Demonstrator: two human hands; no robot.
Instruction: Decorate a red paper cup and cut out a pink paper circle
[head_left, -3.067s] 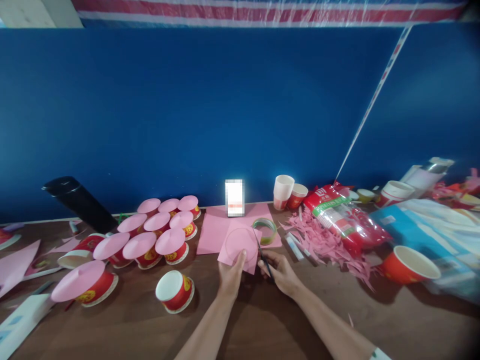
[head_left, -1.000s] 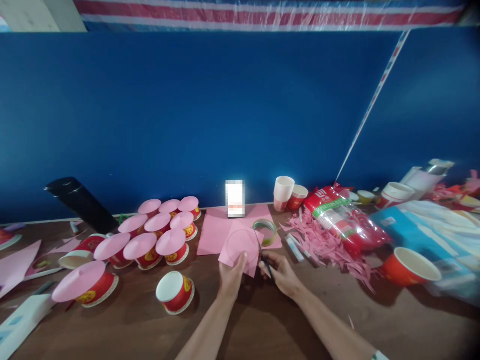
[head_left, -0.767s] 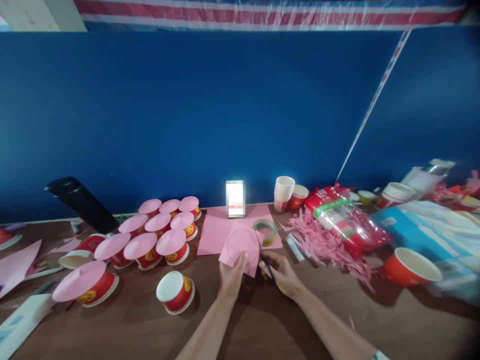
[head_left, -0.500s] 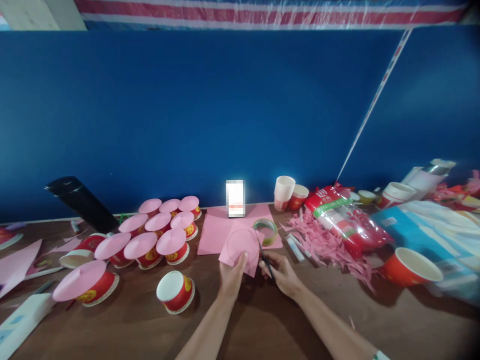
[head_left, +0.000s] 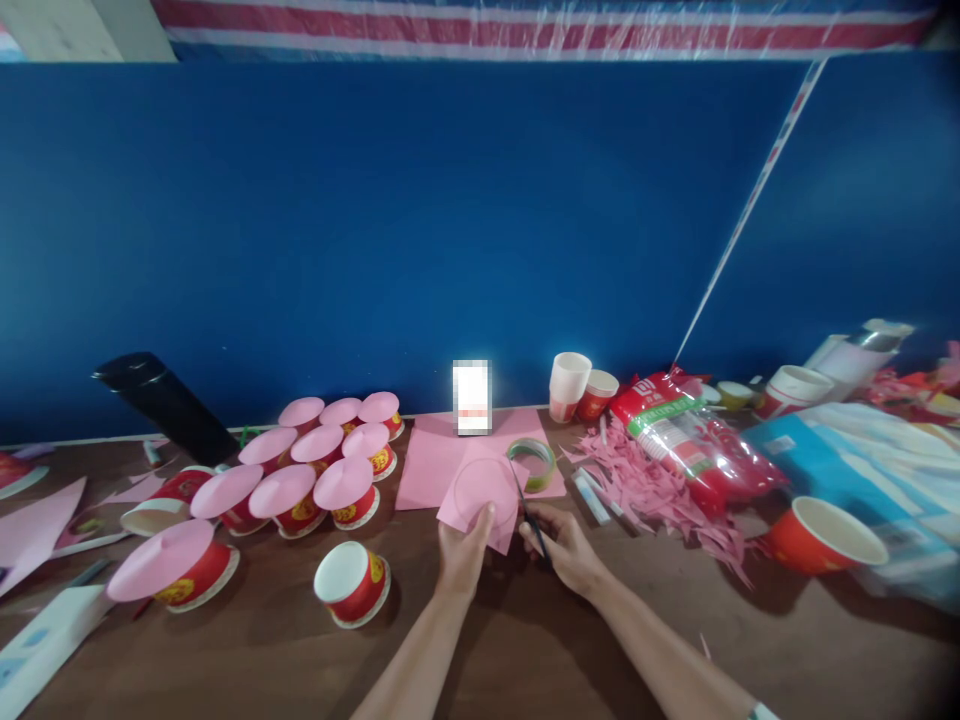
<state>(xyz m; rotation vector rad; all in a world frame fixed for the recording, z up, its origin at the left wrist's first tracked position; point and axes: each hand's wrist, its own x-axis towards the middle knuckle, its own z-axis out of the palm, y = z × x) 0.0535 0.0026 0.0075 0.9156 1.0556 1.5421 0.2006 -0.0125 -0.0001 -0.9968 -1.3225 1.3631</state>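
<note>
My left hand (head_left: 463, 553) pinches the near edge of a pink paper sheet (head_left: 481, 487) with a drawn circle, thumb on top. My right hand (head_left: 564, 548) grips dark scissors (head_left: 526, 508), whose blades run along the sheet's right side. The sheet is held just above the brown table, over larger pink sheets (head_left: 430, 462). A roll of tape (head_left: 532, 461) lies right behind the scissors' tip.
Several red paper cups with pink paper lids (head_left: 294, 482) cluster at left; one open cup (head_left: 352, 583) lies near my left arm. Pink paper scraps (head_left: 646, 487), a red bag (head_left: 687, 436), stacked cups (head_left: 568, 384) and another red cup (head_left: 819, 535) are at right. A black cylinder (head_left: 161, 404) leans on the blue wall.
Hardly anything has changed. Both hands keep their hold on the sheet and scissors in the same place; only the view shifts slightly.
</note>
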